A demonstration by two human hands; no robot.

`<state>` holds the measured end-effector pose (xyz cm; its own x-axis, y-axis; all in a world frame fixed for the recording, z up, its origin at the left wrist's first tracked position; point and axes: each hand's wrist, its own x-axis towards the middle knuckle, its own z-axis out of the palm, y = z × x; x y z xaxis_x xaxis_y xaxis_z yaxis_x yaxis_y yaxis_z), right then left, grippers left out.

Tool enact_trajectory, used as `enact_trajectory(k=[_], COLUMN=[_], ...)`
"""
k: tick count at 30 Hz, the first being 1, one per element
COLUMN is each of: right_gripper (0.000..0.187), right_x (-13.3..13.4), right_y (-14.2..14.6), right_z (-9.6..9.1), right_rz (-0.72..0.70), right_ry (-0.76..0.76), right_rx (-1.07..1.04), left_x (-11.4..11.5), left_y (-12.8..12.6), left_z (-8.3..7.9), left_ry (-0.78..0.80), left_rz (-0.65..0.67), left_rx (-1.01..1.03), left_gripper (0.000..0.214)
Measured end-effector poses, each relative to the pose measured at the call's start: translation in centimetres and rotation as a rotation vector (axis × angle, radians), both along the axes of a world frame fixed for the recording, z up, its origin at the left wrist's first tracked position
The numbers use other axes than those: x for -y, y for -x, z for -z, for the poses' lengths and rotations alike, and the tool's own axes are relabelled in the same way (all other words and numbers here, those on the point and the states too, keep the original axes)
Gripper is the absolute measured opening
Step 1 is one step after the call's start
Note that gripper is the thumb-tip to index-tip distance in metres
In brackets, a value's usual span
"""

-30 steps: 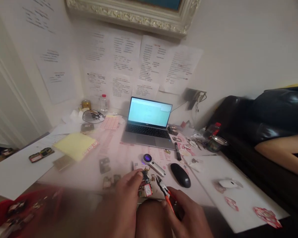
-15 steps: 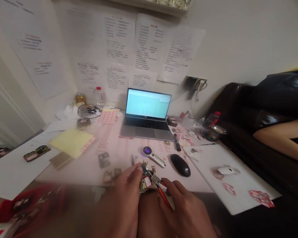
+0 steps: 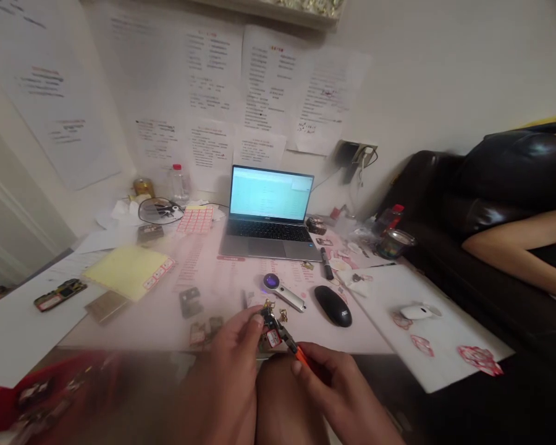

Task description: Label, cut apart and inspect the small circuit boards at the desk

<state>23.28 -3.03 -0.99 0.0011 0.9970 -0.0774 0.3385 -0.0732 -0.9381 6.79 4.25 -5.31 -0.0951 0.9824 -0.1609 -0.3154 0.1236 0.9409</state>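
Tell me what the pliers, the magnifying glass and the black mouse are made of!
The pliers: the grey, shiny working end looks like metal; the bright orange grip, plastic or rubber. The magnifying glass: a silvery handle, metal or silver-coloured plastic; the purple-looking lens could be glass or clear plastic. The black mouse: probably hard plastic, from its smooth, rounded, faintly shiny top.

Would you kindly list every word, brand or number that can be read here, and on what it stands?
Black mouse: seemingly "AOC", blurred.
Laptop: bezel and screen text too small.
Wall sheets: print and handwriting blurred, unreadable.
Red-edged label near the left hand: too small.
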Motion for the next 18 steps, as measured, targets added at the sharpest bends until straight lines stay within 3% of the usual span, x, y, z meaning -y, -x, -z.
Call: enact_trajectory(k=[5,7,9,11,14,16,18], right_gripper=[0.06,0.057,0.055,0.058,0.058,0.053,0.052], right_x=[0.2,0.8,1.4,1.7,1.0,-0.1,-1.1], right_y=[-0.9,-1.5,-2.4,-3.6,-5.2,-5.7,-5.7], right_z=[1.3,2.1,2.4,2.4,1.8,1.5,1.3], right_rz=[0.005,0.037,0.078,0.169,0.268,0.275,0.293], right_ry=[0.398,0.46,0.404,0.273,0.157,0.125,0.07], right_rx=[-0.673,-0.859,-0.998,-0.936,-0.647,-0.391,0.021], left_x=[-0.8,-1.0,-1.4,-1.7,-1.9,-1.9,-1.8], left_y=[0.6,0.8,1.0,1.2,1.2,1.0,0.8], left_z=[0.6,0.5,0.2,-0.2,-0.9,-1.3,-1.7], left_ry=[0.062,0.074,0.088,0.116,0.159,0.188,0.217], left_rz=[0.077,0.087,0.06,0.014,-0.013,-0.01,-0.022], left_rx=[0.036,0.067,0.109,0.173,0.276,0.32,0.354], left_gripper=[0.042,0.044,0.048,0.054,0.058,0.054,0.049])
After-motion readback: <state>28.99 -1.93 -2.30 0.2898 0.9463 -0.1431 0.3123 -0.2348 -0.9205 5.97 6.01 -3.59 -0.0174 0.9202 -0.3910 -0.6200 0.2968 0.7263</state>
